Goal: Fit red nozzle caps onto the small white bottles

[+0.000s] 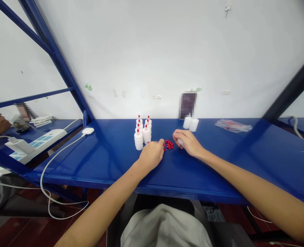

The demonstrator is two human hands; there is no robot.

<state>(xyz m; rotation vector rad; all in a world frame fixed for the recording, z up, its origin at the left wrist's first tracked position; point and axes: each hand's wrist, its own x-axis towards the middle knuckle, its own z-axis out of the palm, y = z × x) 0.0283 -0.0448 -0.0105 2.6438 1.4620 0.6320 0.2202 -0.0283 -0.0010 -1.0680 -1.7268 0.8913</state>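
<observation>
Blue labels [47, 138] at nine o'clock are unreadably small; on the worktop [218, 161], red caps [169, 145] are scattered between the left hand [153, 153], its grip unclear, and the right hand [190, 142], clasped round a bottle [181, 142].

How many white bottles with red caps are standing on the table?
7 visible: four bottles stand in the left row, three bottles in the right row. A red tip also shows beside the left hand, so another bottle may be hidden there.

Faces a scuffed white wall [131, 51] behind a glossy blue surface [231, 147], with blue frame [64, 69] at left and red floor [46, 230] below.
</observation>
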